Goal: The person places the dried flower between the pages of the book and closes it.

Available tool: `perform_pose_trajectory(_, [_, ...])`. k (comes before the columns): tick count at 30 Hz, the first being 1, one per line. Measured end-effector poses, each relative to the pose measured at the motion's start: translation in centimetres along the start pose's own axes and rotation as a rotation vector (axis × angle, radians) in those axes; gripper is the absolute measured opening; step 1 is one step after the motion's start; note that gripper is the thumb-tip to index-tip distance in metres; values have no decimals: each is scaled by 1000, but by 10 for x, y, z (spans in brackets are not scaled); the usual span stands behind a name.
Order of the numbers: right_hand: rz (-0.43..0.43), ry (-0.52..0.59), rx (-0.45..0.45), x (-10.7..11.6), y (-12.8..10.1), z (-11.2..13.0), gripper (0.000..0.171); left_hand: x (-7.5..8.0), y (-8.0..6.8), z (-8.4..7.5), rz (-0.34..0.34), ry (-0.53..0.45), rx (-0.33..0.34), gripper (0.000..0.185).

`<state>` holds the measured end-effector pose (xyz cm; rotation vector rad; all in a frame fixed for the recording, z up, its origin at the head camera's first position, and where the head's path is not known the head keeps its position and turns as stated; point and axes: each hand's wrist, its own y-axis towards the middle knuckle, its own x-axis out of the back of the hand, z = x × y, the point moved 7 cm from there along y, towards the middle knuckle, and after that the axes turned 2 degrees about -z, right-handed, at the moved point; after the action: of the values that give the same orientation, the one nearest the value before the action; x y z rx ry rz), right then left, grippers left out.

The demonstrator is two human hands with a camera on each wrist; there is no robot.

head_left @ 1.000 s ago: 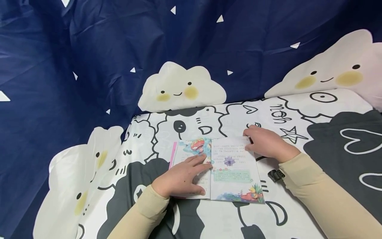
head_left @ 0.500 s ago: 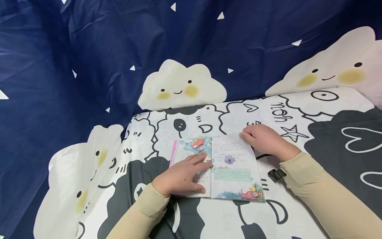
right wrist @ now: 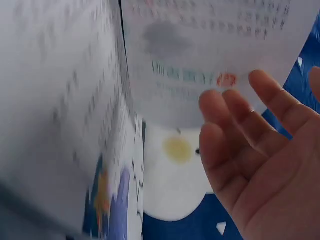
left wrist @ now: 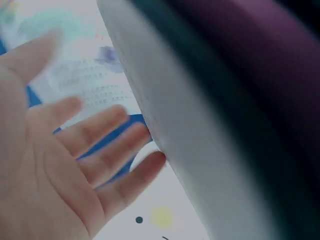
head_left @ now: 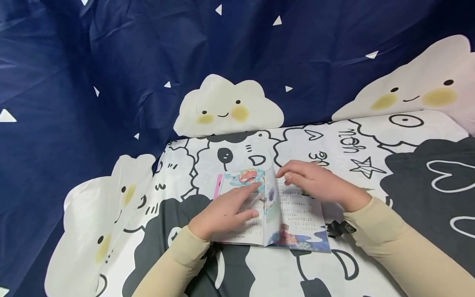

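A picture book (head_left: 304, 216) lies spread on the bedding, with printed text and coloured drawings. One page (head_left: 272, 220) stands up near the spine, curved between the two sides. My left hand (head_left: 226, 212) is over the left-hand page, its fingers spread and fairly straight; the left wrist view shows the palm facing the camera. At the right of the raised page is my right hand (head_left: 319, 181), fingers loosely bent. In the right wrist view, the lifted page (right wrist: 195, 60) is behind the fingertips of my right hand (right wrist: 275, 145); whether they touch it I cannot tell.
Beneath the book is black-and-white cartoon bedding (head_left: 282, 272). Cloud-shaped cushions with smiling faces stand at the back (head_left: 226, 109), the left (head_left: 92, 218) and the right (head_left: 415, 86). Dark blue cloth (head_left: 237, 41) with white triangles hangs behind.
My right hand has moved left from the upper right corner, and the right-hand page has risen toward the spine, uncovering another page. My left hand's fingers have shifted slightly.
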<state>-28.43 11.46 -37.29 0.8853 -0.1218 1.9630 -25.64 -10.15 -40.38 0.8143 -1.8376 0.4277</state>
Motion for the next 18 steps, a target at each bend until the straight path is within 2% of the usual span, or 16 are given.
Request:
perform_pose_trajectory(4, [73,-78,105,-24,2,11,31,6,-4,7,-23,-240,16,67])
perform_pose_trajectory(8, [200,-149,136,-53,-1,16,40,17,-10,15,-50,-480,15,73])
perform_pose_trajectory(10, [267,-198,137,-65,-4,18,45,23,-11,22,-79,-548,41,72])
perform_pose_trajectory(12, [332,-244,121,-75,-8,18,48,30,-12,30,-110,-533,107,71])
perform_pose_trajectory(13, [359,-262,113,-79,-10,19,49,33,-12,34,-120,-495,146,72])
perform_pose_trajectory(16, [413,-297,93,-86,-16,19,50,39,-13,43,-119,-324,250,83])
perform_pose_trajectory(18, [423,-313,89,-86,-20,19,50,42,-12,46,-110,-196,279,92])
